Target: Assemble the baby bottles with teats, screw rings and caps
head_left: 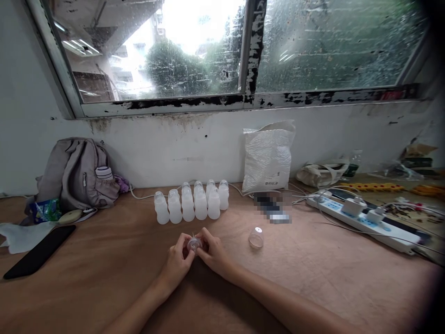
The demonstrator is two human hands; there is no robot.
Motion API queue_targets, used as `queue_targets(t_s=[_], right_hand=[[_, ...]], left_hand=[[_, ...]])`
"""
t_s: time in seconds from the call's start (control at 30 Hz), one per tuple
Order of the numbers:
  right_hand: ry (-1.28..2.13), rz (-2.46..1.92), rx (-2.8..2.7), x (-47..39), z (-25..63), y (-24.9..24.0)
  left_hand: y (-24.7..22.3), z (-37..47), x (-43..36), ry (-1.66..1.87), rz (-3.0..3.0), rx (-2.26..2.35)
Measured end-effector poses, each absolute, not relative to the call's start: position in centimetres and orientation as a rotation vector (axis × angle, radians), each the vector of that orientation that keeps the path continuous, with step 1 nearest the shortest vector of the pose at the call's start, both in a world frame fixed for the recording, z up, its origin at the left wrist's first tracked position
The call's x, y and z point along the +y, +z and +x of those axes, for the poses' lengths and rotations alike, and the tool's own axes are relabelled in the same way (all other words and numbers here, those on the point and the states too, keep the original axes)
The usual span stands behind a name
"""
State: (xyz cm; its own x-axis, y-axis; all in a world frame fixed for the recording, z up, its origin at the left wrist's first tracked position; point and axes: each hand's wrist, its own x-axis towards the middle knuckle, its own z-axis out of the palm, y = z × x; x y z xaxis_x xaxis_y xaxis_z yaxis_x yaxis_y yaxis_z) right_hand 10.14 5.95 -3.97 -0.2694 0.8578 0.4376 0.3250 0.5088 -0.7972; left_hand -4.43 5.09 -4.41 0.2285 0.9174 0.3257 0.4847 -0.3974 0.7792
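Observation:
My left hand (180,255) and my right hand (211,250) meet above the brown table. Between their fingertips they pinch a clear baby bottle nipple (194,244) set in a round collar; my fingers cover part of its rim. Just beyond the hands, several frosted baby bottles (187,204) with clear caps stand upright in a close group. To the right of my right hand, a clear bottle cap (256,238) rests on the table, apart from the hand.
A grey backpack (74,171) and a black flat case (40,253) lie on the left. A white bubble mailer (267,157) leans on the wall. On the right is a white power strip (365,222) with plugs and cables. A blurred-out object (271,207) lies behind the cap.

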Motion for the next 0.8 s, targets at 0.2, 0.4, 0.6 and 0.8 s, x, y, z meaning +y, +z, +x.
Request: queue_targets(t_s=[0.2,0.4,0.6,0.8], right_hand=[[0.716,-0.971,-1.841,5.7,10.1,-3.9],[0.719,-1.003,-1.847,5.7,10.2,-4.0],[0.729,-0.998,-1.853,5.9,10.2,-4.3],[0.657,-1.013,-1.868,6.2,10.1,-4.9]], left_hand=[[-3.7,-4.5,4.7,1.093,1.956,1.245],[-3.5,-4.5,4.7,1.064,1.900,1.205],[-3.5,-4.5,4.8,1.049,1.884,1.196],[-3.8,-4.5,5.2,1.058,1.926,1.261]])
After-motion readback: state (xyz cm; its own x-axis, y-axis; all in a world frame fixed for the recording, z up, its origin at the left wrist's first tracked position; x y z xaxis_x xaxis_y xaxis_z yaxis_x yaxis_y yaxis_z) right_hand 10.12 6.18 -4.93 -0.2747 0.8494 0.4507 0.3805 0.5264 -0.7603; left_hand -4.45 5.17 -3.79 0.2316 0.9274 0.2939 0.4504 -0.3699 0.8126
